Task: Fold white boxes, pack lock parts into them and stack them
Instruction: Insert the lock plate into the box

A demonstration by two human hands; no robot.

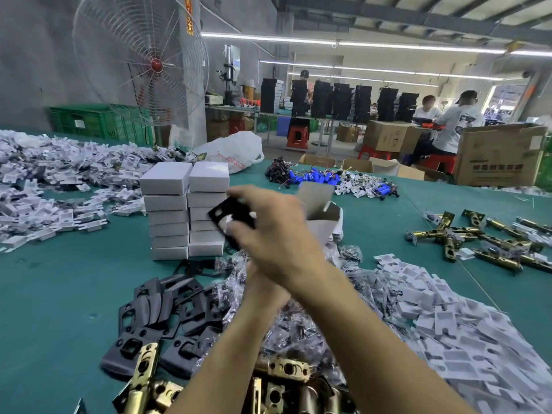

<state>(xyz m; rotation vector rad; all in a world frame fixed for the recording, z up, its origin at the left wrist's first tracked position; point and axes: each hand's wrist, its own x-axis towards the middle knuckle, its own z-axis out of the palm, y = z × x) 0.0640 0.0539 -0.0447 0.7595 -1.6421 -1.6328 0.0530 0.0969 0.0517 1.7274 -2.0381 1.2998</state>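
Note:
My right hand (274,234) is raised over the green table (59,279) and pinches a black strike plate (230,215) by its edge. Just right of it stands an open white box (324,215) with its flaps up. My left hand (263,282) reaches up beneath my right wrist; its fingers are hidden, so I cannot tell whether it holds the box. Two stacks of closed white boxes (185,204) stand behind and to the left.
Black plates (167,309) lie near left, brass latches (143,380) at the bottom edge and more latches (478,237) at right. Bagged screws (298,318) and flat white box blanks (448,324) cover the near right; more blanks (44,180) fill the left. People work at far benches.

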